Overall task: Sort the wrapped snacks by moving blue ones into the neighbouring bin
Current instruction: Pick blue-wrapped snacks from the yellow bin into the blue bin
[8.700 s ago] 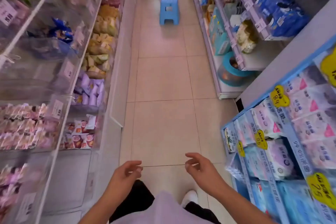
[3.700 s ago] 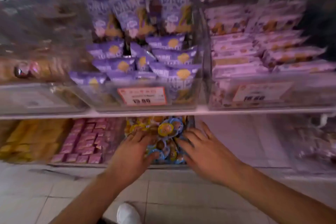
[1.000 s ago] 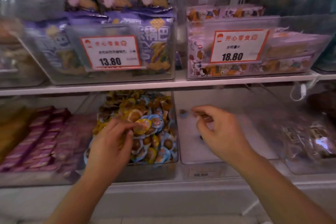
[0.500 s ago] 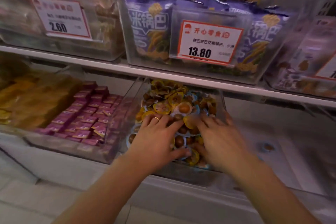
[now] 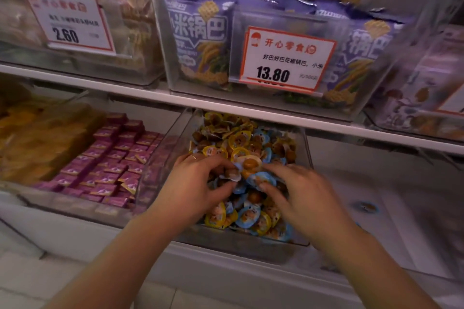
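Because blue and yellow wrapped snacks lay mixed in the clear plastic bin [image 5: 307, 158], my left hand [image 5: 198, 183] and right hand [image 5: 296, 190] each pinched a blue-wrapped round snack [image 5: 261, 178].

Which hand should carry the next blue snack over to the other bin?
Probably the right hand. It already pinches a blue snack, and the neighbouring bin lies on its side. The left hand would have to cross over.

1. the left hand [image 5: 198, 183], flat on the snacks [image 5: 241, 148] half a second earlier, curled and pinched a wrapper.
2. the right hand [image 5: 298, 193] pinched a blue snack [image 5: 262, 178].
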A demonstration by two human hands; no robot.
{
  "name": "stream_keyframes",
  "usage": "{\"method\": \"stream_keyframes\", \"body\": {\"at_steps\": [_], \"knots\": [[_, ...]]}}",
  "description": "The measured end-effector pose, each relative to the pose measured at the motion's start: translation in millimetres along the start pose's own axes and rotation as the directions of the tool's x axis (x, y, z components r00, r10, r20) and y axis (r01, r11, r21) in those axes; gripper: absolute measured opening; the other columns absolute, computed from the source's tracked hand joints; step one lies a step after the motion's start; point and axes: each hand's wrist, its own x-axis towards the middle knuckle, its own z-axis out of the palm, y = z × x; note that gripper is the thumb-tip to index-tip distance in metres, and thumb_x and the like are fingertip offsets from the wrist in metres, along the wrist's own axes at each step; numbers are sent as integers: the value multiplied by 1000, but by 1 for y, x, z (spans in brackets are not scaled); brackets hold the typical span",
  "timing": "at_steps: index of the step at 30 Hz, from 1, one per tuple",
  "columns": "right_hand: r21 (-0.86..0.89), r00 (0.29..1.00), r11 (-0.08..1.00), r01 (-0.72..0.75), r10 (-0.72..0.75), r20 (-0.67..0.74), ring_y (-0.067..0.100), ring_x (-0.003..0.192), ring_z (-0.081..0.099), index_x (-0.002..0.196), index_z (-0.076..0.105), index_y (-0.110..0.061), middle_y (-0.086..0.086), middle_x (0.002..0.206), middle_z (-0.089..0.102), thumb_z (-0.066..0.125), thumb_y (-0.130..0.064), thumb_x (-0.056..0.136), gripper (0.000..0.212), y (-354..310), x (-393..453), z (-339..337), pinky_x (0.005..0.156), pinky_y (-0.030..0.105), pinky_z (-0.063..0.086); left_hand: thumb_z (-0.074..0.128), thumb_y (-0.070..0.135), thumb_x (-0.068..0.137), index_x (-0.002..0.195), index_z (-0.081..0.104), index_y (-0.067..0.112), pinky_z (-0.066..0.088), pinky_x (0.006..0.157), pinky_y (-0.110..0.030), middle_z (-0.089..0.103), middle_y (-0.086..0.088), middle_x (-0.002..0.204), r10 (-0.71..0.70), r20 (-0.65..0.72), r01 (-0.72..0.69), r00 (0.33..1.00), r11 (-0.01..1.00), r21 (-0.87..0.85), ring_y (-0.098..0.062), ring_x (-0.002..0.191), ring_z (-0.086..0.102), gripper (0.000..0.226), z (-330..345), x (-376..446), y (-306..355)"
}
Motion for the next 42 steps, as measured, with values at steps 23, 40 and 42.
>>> {"method": "stream_keyframes", "body": {"at_steps": [23, 40, 42], "knots": [[882, 766, 161, -442, 579, 279, 20, 58, 65, 97, 67, -9, 10, 72, 66, 66, 0, 89, 12, 37, -37, -59, 42, 28, 46, 41, 57, 97, 144, 47, 35, 35, 114, -30, 43, 22, 149, 192, 2, -187, 981, 957, -219, 0, 139, 37, 53, 30, -2, 74], [305, 982, 951, -53, 105, -157, 10, 105, 60, 118, 66, -23, -7, 113, 65, 53, -28, 91, 30, 15, -25, -29, 90, 21, 48, 42, 48, 94, 126, 65, 27, 50, 88, -37, 62, 6, 122, 55, 189, -105, 980, 960, 261, -22, 105, 62, 45, 3, 1, 20], [110, 999, 993, 32, -34, 18, 19, 115, 56, 135, 54, -24, -2, 128, 57, 54, -31, 92, 43, -2, -17, -20, 98, 34, 46, 52, 38, 87, 126, 66, 28, 50, 84, -37, 64, 3, 116, 42, 197, -97, 979, 955, 281, -25, 100, 63, 42, -1, 1, 14]]}}
